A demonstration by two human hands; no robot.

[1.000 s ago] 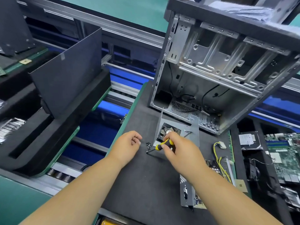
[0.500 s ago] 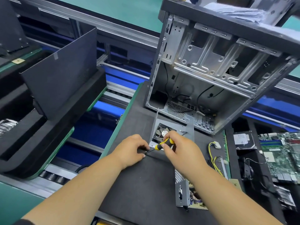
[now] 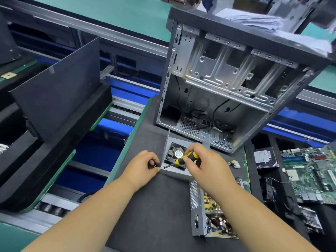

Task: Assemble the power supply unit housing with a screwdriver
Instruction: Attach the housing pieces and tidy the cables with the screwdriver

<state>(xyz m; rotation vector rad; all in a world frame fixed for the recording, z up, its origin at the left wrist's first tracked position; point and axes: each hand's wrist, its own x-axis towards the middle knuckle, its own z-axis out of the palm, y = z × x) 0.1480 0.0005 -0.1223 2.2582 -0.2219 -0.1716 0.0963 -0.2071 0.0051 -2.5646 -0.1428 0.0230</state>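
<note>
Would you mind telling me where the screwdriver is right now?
In the head view, the screwdriver sits mid-frame in the right hand, its tip angled down-left over the fan in the grey housing panel, near the left hand.

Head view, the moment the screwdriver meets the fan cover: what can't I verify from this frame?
- Whether the left hand pinches a screw: its curled fingers hide it, and it would be too small.
- Whether the screwdriver tip sits in a screw: too small.
- Most of the handle: wrapped by the right hand.
- Part of the fan cover: behind both hands.
- Fan label text: too small.
</note>
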